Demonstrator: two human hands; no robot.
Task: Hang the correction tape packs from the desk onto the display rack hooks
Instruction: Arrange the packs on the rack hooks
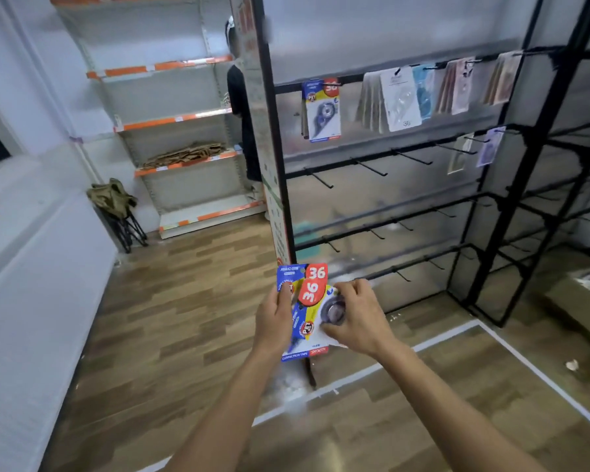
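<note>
Both forearms reached in from the near edge toward a small fan of correction tape packs [304, 311] held low in front of the black display rack [511, 199]. Left hand [275, 318] pinched the packs along their left edge, thumb on the blue card. Right hand [353, 315] curled its fingers over the clear blister on the front pack. These packs were blue, yellow and white cards with a red round badge reading 36 and a dark tape wheel under the plastic.

One matching pack [322, 110] hung on the far left hook of the top rail, beside rows of pale packs [399, 100] further right. Bare hooks [372, 166] stuck out from the rails below. A mirrored post [273, 185] stood at the rack's left side. Far left were orange-edged shelves [171, 120], a folded chair [116, 209], and a person in dark clothes [241, 107] partly hidden behind the post.
</note>
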